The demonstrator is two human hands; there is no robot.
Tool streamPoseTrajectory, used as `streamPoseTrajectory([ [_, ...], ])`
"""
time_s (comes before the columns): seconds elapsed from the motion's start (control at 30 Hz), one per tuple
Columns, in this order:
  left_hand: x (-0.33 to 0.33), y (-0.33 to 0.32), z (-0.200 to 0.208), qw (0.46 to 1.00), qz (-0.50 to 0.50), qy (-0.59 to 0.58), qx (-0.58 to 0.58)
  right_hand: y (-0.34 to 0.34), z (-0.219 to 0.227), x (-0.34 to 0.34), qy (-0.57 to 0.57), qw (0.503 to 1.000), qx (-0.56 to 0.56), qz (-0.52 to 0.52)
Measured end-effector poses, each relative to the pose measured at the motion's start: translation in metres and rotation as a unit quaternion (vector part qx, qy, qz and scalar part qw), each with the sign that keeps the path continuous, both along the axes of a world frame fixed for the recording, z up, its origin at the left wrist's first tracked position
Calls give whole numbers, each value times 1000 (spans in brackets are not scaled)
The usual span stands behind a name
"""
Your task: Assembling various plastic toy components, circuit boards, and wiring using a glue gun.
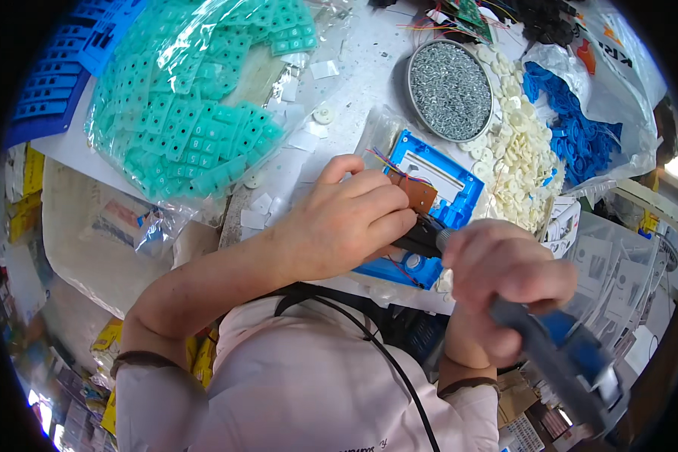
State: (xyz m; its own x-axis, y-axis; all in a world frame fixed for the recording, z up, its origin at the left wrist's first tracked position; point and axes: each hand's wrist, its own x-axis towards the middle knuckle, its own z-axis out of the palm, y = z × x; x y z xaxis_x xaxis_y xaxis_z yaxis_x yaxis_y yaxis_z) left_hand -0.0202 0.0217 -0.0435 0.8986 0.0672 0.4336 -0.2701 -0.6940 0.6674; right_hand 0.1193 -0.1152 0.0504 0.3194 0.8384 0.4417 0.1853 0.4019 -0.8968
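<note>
A blue plastic casing (pixel 465 197) lies on the table before me, with a window-like frame at its far end. On it sits a brown circuit board (pixel 418 193) with thin coloured wires. My left hand (pixel 354 218) is closed over the board's near-left edge, its thumb hidden. Just below the fingertips is a black part (pixel 422 239). My right hand (pixel 505 275) grips a dark grey power screwdriver (pixel 554 361), smeared by motion. Its metal nose points left at the black part; I cannot tell whether the bit touches. A blue piece with a round white part (pixel 413 261) shows below.
A round tin of small screws (pixel 450 90) stands beyond the casing. Cream plastic discs (pixel 516 143) are heaped right of it, next to blue parts (pixel 572 128). A clear bag of turquoise keypads (pixel 196 113) fills the left. Blue panels (pixel 60 75) lie far left.
</note>
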Motion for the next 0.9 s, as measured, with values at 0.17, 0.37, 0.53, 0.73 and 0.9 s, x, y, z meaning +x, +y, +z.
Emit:
streamPoseTrajectory([
  [0.17,13,2,-7,999,5,-13,-35,-18,37,-4,-182,905,134,-359],
  [0.37,29,8,10,977,61,105,-174,-56,-3,-4,-424,843,-115,-311],
  [0.53,38,5,17,882,49,174,-435,-45,-50,37,-363,891,-200,-187],
  [0.73,18,-5,6,979,72,55,-181,-48,-37,56,-78,935,-332,-101],
  [0.9,18,-13,-1,997,71,16,-26,-38,-27,65,34,910,-403,-88],
])
